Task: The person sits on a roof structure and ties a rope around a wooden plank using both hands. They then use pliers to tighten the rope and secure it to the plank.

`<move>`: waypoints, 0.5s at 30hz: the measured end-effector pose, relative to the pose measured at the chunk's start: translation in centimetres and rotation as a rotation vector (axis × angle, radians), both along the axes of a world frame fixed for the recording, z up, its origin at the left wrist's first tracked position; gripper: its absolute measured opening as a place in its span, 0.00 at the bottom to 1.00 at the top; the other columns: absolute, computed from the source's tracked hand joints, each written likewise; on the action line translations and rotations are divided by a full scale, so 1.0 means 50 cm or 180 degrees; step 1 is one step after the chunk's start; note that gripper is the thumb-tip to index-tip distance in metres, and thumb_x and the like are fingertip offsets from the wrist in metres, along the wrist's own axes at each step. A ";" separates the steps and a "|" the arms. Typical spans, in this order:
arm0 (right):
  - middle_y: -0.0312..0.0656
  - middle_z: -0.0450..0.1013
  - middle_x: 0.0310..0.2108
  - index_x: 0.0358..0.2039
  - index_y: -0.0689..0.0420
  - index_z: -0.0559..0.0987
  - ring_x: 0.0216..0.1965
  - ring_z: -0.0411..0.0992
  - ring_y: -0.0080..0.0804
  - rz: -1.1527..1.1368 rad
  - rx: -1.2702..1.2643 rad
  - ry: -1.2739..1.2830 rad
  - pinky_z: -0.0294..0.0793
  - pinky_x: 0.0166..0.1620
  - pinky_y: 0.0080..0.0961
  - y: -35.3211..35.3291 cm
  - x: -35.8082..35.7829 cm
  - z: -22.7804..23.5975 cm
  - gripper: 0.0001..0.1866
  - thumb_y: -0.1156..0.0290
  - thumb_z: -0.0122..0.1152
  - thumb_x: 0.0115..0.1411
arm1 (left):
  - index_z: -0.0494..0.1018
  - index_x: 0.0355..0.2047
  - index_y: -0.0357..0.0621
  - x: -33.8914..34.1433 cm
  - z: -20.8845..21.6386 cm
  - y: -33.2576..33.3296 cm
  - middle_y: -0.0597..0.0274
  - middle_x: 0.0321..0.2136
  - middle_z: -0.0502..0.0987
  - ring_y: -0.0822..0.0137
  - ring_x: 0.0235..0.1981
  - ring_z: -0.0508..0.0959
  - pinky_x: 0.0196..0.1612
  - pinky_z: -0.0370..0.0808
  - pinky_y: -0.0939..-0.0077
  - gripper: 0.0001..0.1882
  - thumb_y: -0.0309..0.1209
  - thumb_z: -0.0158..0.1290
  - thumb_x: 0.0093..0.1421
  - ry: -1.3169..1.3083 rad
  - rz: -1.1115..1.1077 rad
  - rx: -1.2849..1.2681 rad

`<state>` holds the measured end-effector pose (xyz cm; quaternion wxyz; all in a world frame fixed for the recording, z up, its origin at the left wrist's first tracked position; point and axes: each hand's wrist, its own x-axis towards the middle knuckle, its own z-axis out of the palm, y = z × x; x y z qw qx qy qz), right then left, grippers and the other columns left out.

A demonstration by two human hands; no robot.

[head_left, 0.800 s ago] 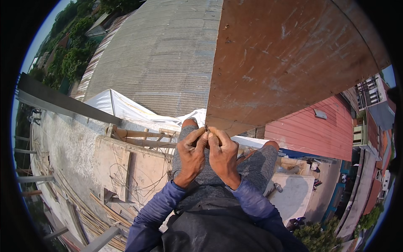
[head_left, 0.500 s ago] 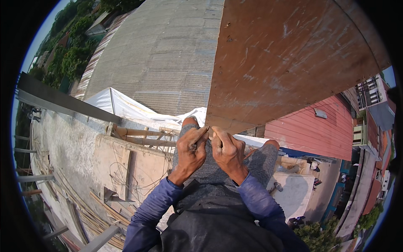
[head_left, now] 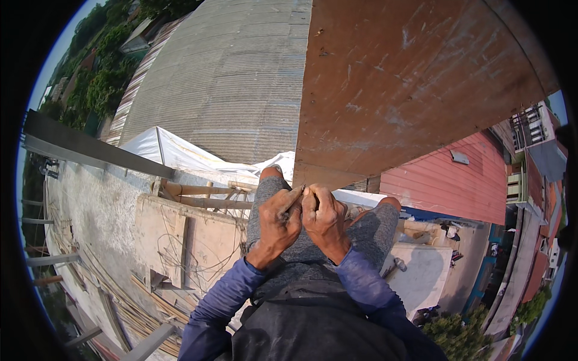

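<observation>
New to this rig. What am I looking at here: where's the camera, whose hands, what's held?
One picture, from a fisheye camera worn on a person's head and looking down, so straight edges bend near the rim. No machine: the two bare hands are the wearer's own, coming up from the lower edge in blue sleeves. The left hand and right hand meet over the knees and pinch something small and thin; what it is cannot be told. The person sits high up, in grey shorts. A rusty brown panel stands ahead, a grey corrugated roof to its left, a concrete ledge with loose wire below left.
</observation>
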<state>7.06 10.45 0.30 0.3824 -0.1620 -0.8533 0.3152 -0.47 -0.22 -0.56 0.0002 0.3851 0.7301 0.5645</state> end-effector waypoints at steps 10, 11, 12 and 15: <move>0.52 0.78 0.29 0.42 0.64 0.78 0.25 0.79 0.46 0.0150 -0.0110 0.0026 0.75 0.25 0.37 -0.001 0.019 -0.016 0.06 0.78 0.60 0.65 | 0.80 0.46 0.34 0.015 -0.016 0.002 0.55 0.21 0.71 0.64 0.20 0.72 0.23 0.68 0.71 0.14 0.15 0.57 0.59 -0.0067 0.0055 0.0088; 0.52 0.78 0.29 0.41 0.65 0.77 0.25 0.79 0.46 0.0146 0.0048 0.0044 0.75 0.25 0.37 0.001 0.019 -0.018 0.05 0.78 0.60 0.65 | 0.80 0.45 0.34 0.018 -0.015 0.003 0.55 0.22 0.72 0.65 0.20 0.73 0.24 0.69 0.71 0.13 0.15 0.57 0.59 -0.0093 0.0069 0.0080; 0.51 0.78 0.28 0.41 0.64 0.77 0.24 0.78 0.46 0.0111 0.0013 -0.0006 0.75 0.25 0.37 0.003 0.017 -0.020 0.05 0.78 0.60 0.65 | 0.80 0.45 0.34 0.020 -0.012 0.005 0.55 0.21 0.72 0.65 0.20 0.73 0.24 0.68 0.71 0.13 0.15 0.57 0.59 -0.0181 0.0085 0.0116; 0.50 0.77 0.27 0.39 0.64 0.77 0.24 0.78 0.46 0.0076 -0.0104 0.0110 0.76 0.26 0.38 0.002 0.014 -0.022 0.05 0.77 0.60 0.65 | 0.80 0.44 0.33 0.019 -0.006 0.005 0.55 0.21 0.71 0.65 0.20 0.72 0.24 0.68 0.72 0.12 0.16 0.58 0.60 -0.0344 0.0036 0.0195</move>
